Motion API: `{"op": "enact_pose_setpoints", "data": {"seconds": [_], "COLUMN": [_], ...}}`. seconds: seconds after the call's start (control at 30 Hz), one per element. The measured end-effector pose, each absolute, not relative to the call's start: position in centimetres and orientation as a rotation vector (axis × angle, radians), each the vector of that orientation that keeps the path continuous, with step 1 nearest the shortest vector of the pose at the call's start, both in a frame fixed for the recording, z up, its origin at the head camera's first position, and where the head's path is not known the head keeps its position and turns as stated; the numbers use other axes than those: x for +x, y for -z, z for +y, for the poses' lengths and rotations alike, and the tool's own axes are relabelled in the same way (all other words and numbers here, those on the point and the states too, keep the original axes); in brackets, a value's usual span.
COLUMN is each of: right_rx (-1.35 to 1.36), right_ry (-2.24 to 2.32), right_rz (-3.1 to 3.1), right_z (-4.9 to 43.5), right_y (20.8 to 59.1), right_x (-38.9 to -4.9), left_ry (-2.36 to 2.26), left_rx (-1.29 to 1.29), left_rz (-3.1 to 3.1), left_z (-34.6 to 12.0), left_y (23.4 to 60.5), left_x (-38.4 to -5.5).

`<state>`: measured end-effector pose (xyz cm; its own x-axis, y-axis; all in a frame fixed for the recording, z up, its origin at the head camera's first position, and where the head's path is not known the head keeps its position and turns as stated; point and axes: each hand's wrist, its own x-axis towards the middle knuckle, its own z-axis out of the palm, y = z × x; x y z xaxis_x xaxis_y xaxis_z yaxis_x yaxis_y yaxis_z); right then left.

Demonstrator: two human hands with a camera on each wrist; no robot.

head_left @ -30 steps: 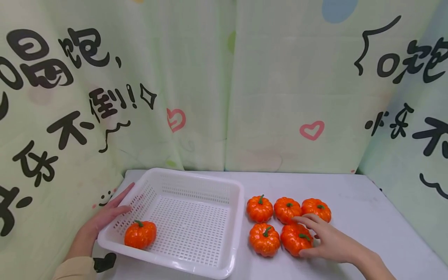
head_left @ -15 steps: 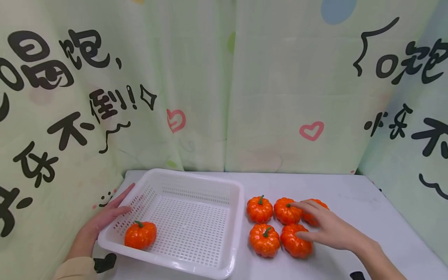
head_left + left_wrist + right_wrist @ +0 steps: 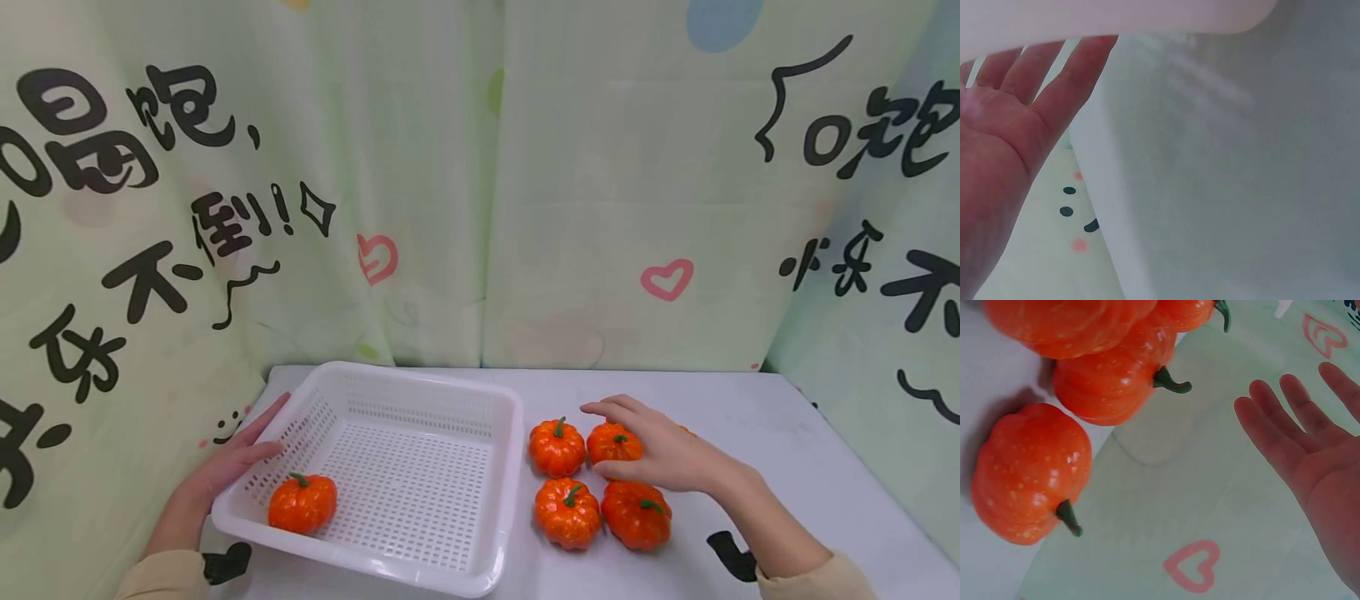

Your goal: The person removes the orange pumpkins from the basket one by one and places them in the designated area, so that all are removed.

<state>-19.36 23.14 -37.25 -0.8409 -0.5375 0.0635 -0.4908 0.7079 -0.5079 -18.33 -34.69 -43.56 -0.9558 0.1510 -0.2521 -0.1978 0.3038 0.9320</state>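
My left hand (image 3: 225, 471) rests along the left side of a white perforated plastic basket (image 3: 517, 467), fingers stretched out. In the left wrist view the fingers of that hand (image 3: 997, 137) pass behind the basket's pale edge (image 3: 1116, 15). One orange toy pumpkin (image 3: 302, 506) with a green stem lies in the basket's near left corner. My right hand (image 3: 660, 446), fingers spread and holding nothing, hovers over the pumpkins right of the basket. It partly covers the back middle pumpkin (image 3: 613, 446) and nearly hides the back right one. The right wrist view shows this hand (image 3: 1322, 462) apart from the pumpkins (image 3: 1032, 475).
Two rows of pumpkins stand on the white table (image 3: 780, 483): the back left one (image 3: 557, 450), the front left one (image 3: 567, 515) and the front right one (image 3: 637, 518) show well. A pale green printed curtain (image 3: 570, 208) encloses the table's back and sides.
My right hand has come off the front right pumpkin and moved back and left, over the back row. That pumpkin tipped briefly and stands on the table. My left hand has stayed put.
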Motion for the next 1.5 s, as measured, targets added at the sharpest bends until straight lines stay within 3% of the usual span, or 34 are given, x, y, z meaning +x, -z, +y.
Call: {"op": "enact_pose_setpoints", "data": {"seconds": [1.07, 1.5], "right_rx": [-1.234, -1.384], "right_ry": [0.824, 0.768], "right_rz": [2.671, 2.593], "right_z": [12.8, 6.3], "right_y": [33.7, 32.4], "right_x": [-24.9, -26.4], "left_ry": [-1.709, -1.701], "left_rx": [-0.094, -0.093], "left_rz": [2.309, 2.308], "left_z": [-34.4, -34.3], "left_y": [44.0, 43.5], "left_x": [-18.0, -18.0]}}
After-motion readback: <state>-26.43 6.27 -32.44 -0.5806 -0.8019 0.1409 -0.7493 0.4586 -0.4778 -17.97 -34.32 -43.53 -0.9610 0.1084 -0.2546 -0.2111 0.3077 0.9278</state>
